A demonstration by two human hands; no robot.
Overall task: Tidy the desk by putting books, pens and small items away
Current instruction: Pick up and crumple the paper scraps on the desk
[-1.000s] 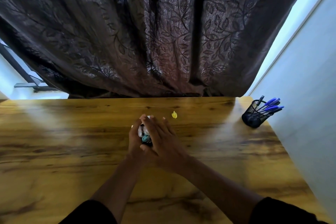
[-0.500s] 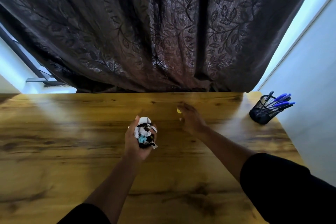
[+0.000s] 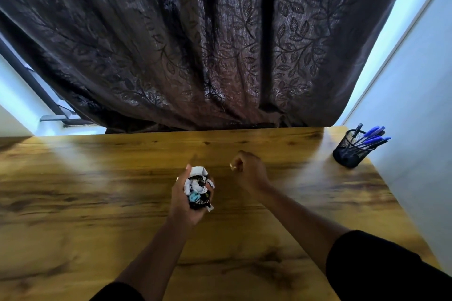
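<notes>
The step in hand, as I judge it, is the gathering of small scraps off the table [image 3: 97,190]; the books are nowhere in view, and the pens [image 3: 371,135] already stand in the black mesh pen holder [image 3: 352,151] at about 2 o'clock from the hands, near the right edge of the table and close to the pale wall [image 3: 415,105].

The left hand [image 3: 188,199] sits near the middle of the view, its fingers curled round a crumpled wad of wrappers [image 3: 198,190], white, black and a bit of blue, which it grips above the wood; the right hand [image 3: 249,170] lies just beside it at about 1 o'clock, its fingers bent and pinching a small yellowish scrap [image 3: 232,166] at the fingertips, though the scrap is small and blurred, and I cannot tell whether it is clear of the surface or touching it.

The next move, I judge, calls for bringing the right hand back toward 7 o'clock to tuck the scrap into the wad, then carrying the whole bundle off to a bin, which is not in sight; the pinch needs to stay light yet firm, since so small a piece may slip, and the left grip must loosen a little to admit it without spilling the rest.

A dark leaf-patterned curtain [image 3: 208,44] hangs behind the table at 12 o'clock.
</notes>
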